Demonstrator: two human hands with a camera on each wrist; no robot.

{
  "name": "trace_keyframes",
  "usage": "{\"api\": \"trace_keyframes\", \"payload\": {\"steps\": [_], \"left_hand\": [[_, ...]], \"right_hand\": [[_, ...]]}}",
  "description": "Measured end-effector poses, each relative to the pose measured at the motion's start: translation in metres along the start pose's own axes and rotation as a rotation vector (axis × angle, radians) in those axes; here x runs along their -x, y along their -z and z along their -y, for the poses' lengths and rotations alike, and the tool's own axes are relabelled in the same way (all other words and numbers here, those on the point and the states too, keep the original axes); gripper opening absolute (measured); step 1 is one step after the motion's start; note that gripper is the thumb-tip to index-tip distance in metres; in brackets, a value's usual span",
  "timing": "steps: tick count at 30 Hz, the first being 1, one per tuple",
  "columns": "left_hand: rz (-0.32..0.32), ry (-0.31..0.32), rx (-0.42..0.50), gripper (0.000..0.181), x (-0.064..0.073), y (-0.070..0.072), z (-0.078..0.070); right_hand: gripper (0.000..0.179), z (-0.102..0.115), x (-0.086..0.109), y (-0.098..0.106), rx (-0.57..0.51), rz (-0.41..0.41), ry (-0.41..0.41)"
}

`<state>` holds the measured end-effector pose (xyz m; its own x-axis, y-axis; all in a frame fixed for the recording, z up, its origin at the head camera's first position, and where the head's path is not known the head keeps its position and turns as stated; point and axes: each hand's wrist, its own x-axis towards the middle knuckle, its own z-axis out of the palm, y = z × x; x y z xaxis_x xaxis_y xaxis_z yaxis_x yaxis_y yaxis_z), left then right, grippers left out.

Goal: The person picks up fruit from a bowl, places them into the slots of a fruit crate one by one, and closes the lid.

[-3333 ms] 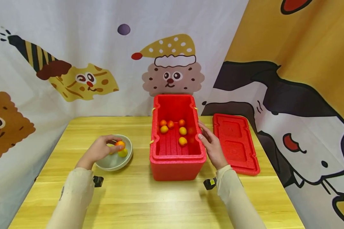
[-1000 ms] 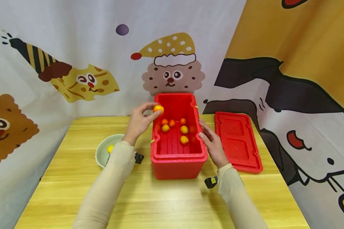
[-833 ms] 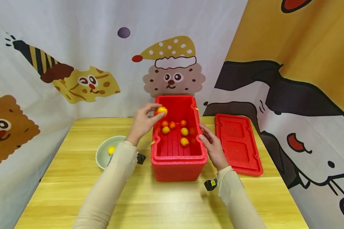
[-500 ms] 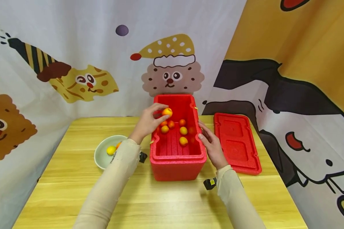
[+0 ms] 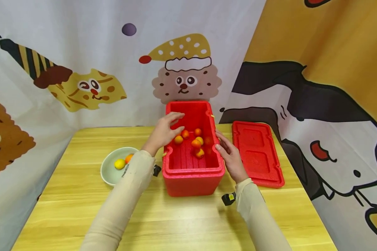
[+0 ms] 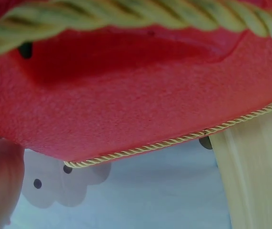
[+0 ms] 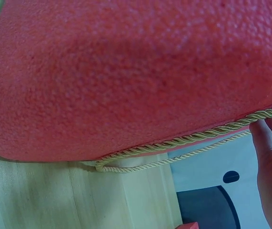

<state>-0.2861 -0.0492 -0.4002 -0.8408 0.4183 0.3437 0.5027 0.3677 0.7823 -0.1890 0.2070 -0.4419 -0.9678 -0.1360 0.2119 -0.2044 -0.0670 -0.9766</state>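
Observation:
A red foam box with yellow rope handles stands open at mid-table. Several small orange and yellow-orange toy-like fruits lie on its floor, one orange fruit among those toward the right. My left hand hovers over the box's left rim, thumb and fingers spread, holding nothing. On the other side, my right hand rests against the right wall, thumb at the rim; its fingers lie by the rope handle in the right wrist view.
Left of the box, a pale green bowl holds a yellow fruit and an orange one, partly hidden by the left sleeve. The red lid lies on the wooden table at right. A printed curtain hangs behind.
My left hand took an orange fruit from the bowl, carried it right over the box and let go; that fruit is now among those inside. The right hand stays at the box wall.

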Motion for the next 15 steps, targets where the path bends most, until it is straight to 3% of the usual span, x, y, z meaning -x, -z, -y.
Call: {"api": "trace_keyframes", "payload": {"steps": [10, 15], "left_hand": [[0.006, -0.011, 0.041, 0.042, 0.0035, -0.0013, 0.0008], [-0.009, 0.000, 0.111, 0.041, 0.0043, -0.0017, 0.0025]], "right_hand": [[0.050, 0.0008, 0.0005, -0.0023, -0.011, -0.016, -0.007], [0.050, 0.0023, -0.0002, -0.0033, -0.009, -0.014, -0.024]]}}
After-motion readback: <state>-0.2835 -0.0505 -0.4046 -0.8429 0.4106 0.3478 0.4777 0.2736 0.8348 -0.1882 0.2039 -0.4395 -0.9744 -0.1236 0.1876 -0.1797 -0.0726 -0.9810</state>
